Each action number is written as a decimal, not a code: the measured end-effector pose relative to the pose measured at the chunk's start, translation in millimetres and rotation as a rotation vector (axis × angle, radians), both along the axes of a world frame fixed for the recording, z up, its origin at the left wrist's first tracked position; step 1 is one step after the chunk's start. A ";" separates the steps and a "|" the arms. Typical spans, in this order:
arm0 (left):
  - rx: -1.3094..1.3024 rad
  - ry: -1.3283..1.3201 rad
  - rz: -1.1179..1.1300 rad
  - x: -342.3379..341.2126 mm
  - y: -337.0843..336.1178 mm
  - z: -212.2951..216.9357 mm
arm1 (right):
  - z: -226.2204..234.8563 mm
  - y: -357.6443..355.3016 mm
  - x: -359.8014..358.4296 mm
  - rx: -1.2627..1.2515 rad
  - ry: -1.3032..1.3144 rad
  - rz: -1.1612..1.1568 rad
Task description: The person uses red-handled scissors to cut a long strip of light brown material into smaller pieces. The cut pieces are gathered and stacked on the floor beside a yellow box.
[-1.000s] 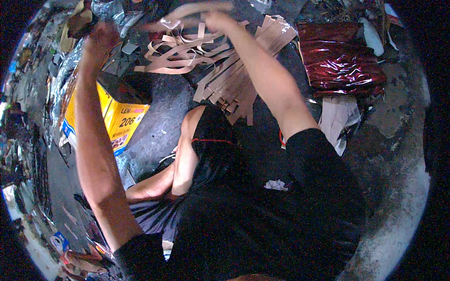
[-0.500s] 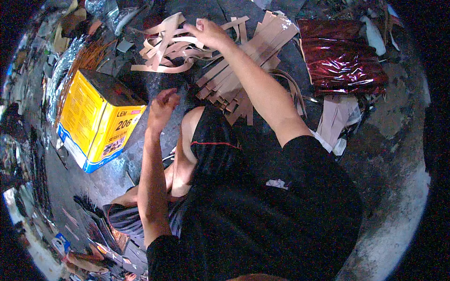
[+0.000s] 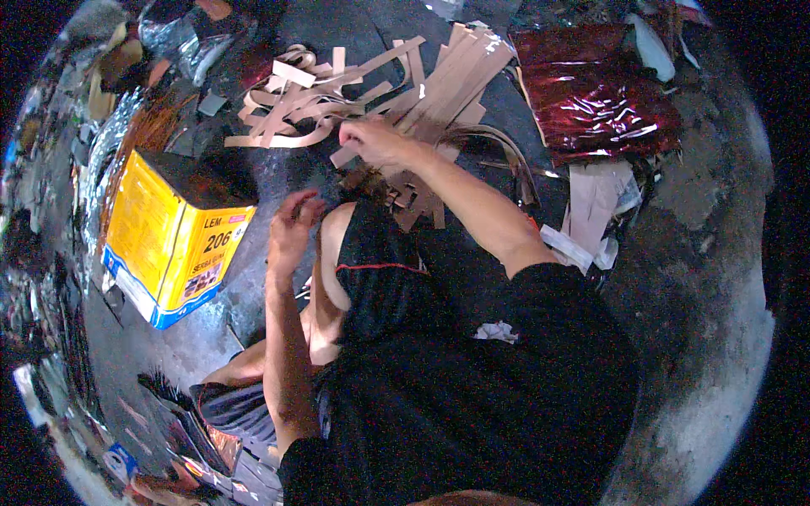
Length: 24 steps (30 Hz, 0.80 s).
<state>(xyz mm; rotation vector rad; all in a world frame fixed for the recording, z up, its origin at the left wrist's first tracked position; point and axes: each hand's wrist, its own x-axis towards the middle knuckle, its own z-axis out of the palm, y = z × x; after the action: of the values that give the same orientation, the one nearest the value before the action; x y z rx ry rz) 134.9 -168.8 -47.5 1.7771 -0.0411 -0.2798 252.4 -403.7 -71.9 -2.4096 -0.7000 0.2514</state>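
My right hand (image 3: pixel 375 142) reaches forward over the floor and pinches a tan cardboard strip (image 3: pixel 348 155) at the near edge of a spread of such strips (image 3: pixel 447 80). A looser tangle of curled tan strips (image 3: pixel 291 105) lies just left of it. My left hand (image 3: pixel 294 223) hovers above my bent knee (image 3: pixel 337 253), fingers apart, holding nothing. Both forearms come up from my black shirt at the lower middle.
A yellow square tin can (image 3: pixel 173 232) with a dark top stands on the grey floor at the left. Shiny dark red foil sheet (image 3: pixel 599 93) lies at the upper right, with pale paper scraps (image 3: pixel 591 207) below it. Crinkled silver and brown wrapping (image 3: pixel 126 118) piles at the far left.
My left hand has dropped from high beside the tin can to just above my knee. My right hand has pulled back from the curled strips to the near edge of the strip pile.
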 end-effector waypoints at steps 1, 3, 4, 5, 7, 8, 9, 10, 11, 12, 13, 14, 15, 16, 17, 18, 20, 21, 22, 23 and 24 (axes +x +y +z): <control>0.008 -0.007 0.018 1.7 -6.7 15.6 | 22.5 1.9 -7.3 0.156 0.051 -0.006; -0.104 0.036 0.111 2.0 -15.7 31.0 | 58.9 8.7 -22.1 0.337 0.106 0.030; -0.211 0.072 0.128 3.7 -20.2 39.5 | 72.0 9.3 -28.1 0.358 0.104 0.061; -0.324 0.107 0.131 6.2 -25.4 49.3 | 80.6 7.1 -33.9 0.374 0.097 0.078; -0.344 0.126 0.124 5.9 -23.6 54.7 | 86.1 10.1 -40.8 0.396 0.042 0.103; -0.363 0.127 0.109 4.9 -23.3 55.6 | 90.4 10.3 -44.1 0.381 0.034 0.106; -0.381 0.127 0.095 3.7 -23.1 56.4 | 93.8 10.6 -47.6 0.366 0.026 0.109; -0.382 0.134 0.092 2.0 -23.5 57.0 | 96.3 10.4 -51.2 0.351 0.017 0.094; -0.381 0.139 0.093 0.2 -23.4 57.3 | 98.4 11.7 -54.0 0.338 0.008 0.084; -0.381 0.144 0.094 -1.8 -23.5 57.2 | 99.7 14.0 -57.3 0.325 -0.001 0.074; -0.380 0.149 0.094 -3.5 -23.3 56.7 | 99.7 18.1 -61.7 0.327 -0.211 0.027; -0.390 0.148 0.077 -2.9 -24.0 55.0 | 99.4 22.0 -66.3 0.324 -0.423 -0.025; -0.422 0.160 0.079 -3.8 -24.8 54.6 | 99.2 25.3 -72.5 0.319 -0.634 -0.077; -0.454 0.171 0.080 -5.8 -26.1 55.2 | 99.6 27.4 -82.2 0.349 -0.488 -0.141; -0.486 0.183 0.086 -7.6 -27.1 55.4 | 108.5 30.3 -95.3 0.386 -0.191 -0.183; -0.470 0.181 0.078 -8.4 -29.7 58.7 | 106.1 30.7 -102.1 0.455 -0.070 -0.202; -0.356 0.090 0.006 -10.5 -34.7 62.6 | 99.7 26.7 -108.0 0.519 0.077 -0.229; -0.299 0.045 -0.030 -11.2 -37.7 64.4 | 98.2 22.0 -109.6 0.515 0.103 -0.237; -0.333 0.050 -0.008 -11.6 -41.4 64.3 | 98.6 19.0 -111.0 0.511 0.129 -0.246; -0.307 0.020 -0.014 -11.7 -42.8 63.4 | 101.3 17.5 -113.7 0.480 0.100 -0.263; -0.281 -0.011 -0.020 -11.6 -43.7 62.5 | 106.7 16.7 -116.9 0.449 0.071 -0.280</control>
<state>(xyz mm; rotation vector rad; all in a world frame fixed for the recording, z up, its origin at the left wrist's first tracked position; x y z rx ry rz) 123.3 -212.5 15.1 1.4995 -0.1014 -0.2656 135.6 -387.0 34.7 -2.0235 -0.3342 0.0549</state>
